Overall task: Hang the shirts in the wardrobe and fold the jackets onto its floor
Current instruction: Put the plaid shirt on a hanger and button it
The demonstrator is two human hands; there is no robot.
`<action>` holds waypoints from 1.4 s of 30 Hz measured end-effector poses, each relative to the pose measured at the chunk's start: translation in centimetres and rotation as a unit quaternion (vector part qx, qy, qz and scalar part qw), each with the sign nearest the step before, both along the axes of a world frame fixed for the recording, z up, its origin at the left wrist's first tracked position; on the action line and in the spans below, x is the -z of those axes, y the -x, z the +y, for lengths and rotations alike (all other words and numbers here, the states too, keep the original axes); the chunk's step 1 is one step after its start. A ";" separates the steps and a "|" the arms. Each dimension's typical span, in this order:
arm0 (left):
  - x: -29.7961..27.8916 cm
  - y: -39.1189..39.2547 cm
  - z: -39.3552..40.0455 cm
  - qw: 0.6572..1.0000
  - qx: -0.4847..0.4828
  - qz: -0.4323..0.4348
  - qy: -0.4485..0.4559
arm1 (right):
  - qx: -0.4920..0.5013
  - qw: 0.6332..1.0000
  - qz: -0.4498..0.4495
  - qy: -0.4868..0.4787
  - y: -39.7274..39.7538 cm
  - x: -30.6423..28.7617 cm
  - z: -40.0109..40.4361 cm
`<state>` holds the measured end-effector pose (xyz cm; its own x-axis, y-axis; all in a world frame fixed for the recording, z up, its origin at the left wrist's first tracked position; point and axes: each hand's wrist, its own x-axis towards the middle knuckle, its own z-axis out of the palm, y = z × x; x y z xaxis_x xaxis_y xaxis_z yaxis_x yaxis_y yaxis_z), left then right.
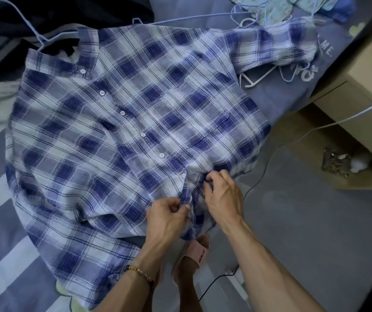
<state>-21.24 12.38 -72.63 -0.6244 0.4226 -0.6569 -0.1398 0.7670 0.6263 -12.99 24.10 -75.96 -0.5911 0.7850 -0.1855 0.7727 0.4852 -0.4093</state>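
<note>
We were in a home bedroom. A bed (275, 97) with a grey-blue printed sheet filled most of the view, strewn with clothes: a plaid shirt (122, 122), dark garments (45, 19) and loose wire hangers (257, 77). Beside it we saw a pale wooden cabinet (365, 82), a grey floor (315, 221) with trailing cables (347, 115), and a foot in a pink house slipper (199, 251).

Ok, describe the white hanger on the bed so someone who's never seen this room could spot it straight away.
Start at the big blue plaid shirt spread over the bed. Follow its far sleeve, the one lying toward the beige bedside cabinet. The white hanger pokes out from under that sleeve onto the blue-grey sheet; it is thick white plastic, unlike the thin pale-blue wire hangers around it.
</note>
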 end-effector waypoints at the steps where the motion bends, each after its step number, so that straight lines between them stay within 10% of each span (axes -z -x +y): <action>1: -0.1 0.0 0.0 1.000 -0.011 -0.014 -0.002 | -0.010 1.000 -0.005 -0.010 0.0 0.0 0.2; 8: -2.0 -0.6 1.3 0.973 -0.158 -0.156 -0.062 | 0.097 0.956 0.106 0.256 -1.8 -2.0 0.9; 42: -3.9 -1.6 2.4 0.944 -0.167 -0.262 -0.112 | 0.102 0.944 0.168 0.263 -3.9 -4.9 -1.6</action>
<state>-19.62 14.77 -68.69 -0.3610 0.4255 -0.8299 -0.6860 0.4817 0.5454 -9.07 22.55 -71.01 -0.5331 0.7396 -0.4109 0.6115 0.0012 -0.7912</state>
